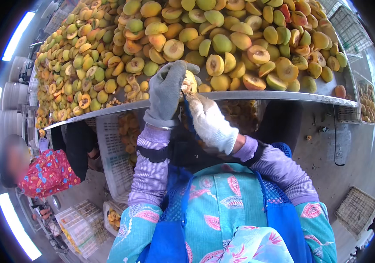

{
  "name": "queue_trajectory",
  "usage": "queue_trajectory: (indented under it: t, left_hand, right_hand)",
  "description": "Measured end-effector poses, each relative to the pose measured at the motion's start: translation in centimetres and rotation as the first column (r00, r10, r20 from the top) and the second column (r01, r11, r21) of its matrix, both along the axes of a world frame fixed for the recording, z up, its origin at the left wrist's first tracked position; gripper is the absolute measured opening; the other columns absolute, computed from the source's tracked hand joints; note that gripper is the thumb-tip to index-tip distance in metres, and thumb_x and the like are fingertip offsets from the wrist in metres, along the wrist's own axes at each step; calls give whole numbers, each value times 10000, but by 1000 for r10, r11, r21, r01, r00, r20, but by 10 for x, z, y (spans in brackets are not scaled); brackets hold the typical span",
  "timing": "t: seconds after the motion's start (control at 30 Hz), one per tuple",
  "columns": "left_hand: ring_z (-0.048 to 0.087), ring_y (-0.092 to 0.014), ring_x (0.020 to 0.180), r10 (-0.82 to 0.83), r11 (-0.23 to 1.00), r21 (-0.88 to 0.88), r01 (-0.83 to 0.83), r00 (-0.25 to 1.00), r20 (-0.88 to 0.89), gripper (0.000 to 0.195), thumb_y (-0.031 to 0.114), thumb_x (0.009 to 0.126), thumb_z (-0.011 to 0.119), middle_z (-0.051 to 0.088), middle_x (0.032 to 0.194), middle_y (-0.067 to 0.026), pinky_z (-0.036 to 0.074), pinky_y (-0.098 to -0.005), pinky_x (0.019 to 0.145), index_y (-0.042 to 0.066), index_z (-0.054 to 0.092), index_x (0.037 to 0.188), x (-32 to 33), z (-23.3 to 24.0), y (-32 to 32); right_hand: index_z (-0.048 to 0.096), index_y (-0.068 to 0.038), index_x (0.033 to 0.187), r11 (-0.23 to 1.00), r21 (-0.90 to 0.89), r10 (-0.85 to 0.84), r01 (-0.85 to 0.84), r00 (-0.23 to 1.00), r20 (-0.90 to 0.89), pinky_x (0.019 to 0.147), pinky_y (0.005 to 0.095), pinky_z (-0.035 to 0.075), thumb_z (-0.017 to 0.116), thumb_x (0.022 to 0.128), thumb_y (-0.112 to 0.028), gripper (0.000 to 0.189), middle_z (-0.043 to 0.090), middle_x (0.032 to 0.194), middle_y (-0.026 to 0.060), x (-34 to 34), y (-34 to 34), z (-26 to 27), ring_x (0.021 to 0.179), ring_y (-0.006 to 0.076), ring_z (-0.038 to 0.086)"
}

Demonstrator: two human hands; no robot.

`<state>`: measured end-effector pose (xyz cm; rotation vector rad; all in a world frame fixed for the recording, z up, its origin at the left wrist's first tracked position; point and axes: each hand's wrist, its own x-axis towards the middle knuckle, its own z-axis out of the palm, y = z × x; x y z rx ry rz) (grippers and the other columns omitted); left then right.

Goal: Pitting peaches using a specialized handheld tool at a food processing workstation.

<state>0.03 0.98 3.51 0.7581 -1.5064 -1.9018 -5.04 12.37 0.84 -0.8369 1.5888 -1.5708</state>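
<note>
My left hand (167,90), in a grey glove, grips a halved yellow fruit (190,82), its cut face turned towards my right hand. In a soiled white glove, my right hand (209,120) is closed with its fingertips against that cut face. A thin dark tool tip shows between the hands; the rest of the tool is hidden by the glove. Both hands are over the near metal edge of a table (256,95). Just beyond them lie many halved peach-like fruits (220,82), green, yellow and orange, some cut side up with brown hollows.
Beneath the table edge stand a white plastic crate (113,154) and fruit pieces (240,111). A co-worker in a red flowered garment (51,172) is at the far left. Crates stand at the lower left (82,223), lower right (356,210) and upper right (348,29).
</note>
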Motion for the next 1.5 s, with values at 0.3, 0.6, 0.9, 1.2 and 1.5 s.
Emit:
queue_trajectory:
  t: [0.3,0.6,0.9,1.2,1.5]
  left_hand:
    - [638,-196,604,-75,997,-28,76,996,40,264,231,950,575,671,799,-145,524,-297,518,-22,651,935,-6,-17,-10]
    - [631,-266,631,433,877,245,-413,901,-33,427,434,968,507,646,807,-142,532,-358,548,30,583,1087,35,-53,10]
    - [667,-299,794,422,789,-608,91,638,644,469,433,805,631,691,858,-199,506,-354,776,33,699,1040,18,22,-41]
    - [644,-152,837,-43,965,-218,143,913,406,250,193,881,628,692,944,-87,521,-280,763,26,658,1065,-12,-21,-41]
    - [657,-251,799,-21,986,157,49,984,-179,550,466,991,432,665,989,-167,561,-351,732,-42,569,1154,-9,-28,3]
  right_hand:
    - [522,-92,810,940,-67,259,-335,569,780,444,310,404,400,993,-504,467,489,580,37,-11,16,15,432,145,456]
    - [512,-107,834,764,-624,526,-160,-404,748,397,289,320,429,978,-540,463,396,503,-24,-3,30,25,380,124,383]
    - [538,-129,859,893,-223,245,-392,7,969,494,269,449,562,933,-519,398,544,698,-7,-29,65,-58,533,116,508]
    - [546,9,938,986,143,-31,81,946,-324,626,487,464,459,993,-383,406,609,717,248,-51,8,8,701,439,602]
    - [545,22,926,984,148,122,-99,981,-151,665,464,475,412,1012,-358,412,611,702,218,-30,6,6,706,420,607]
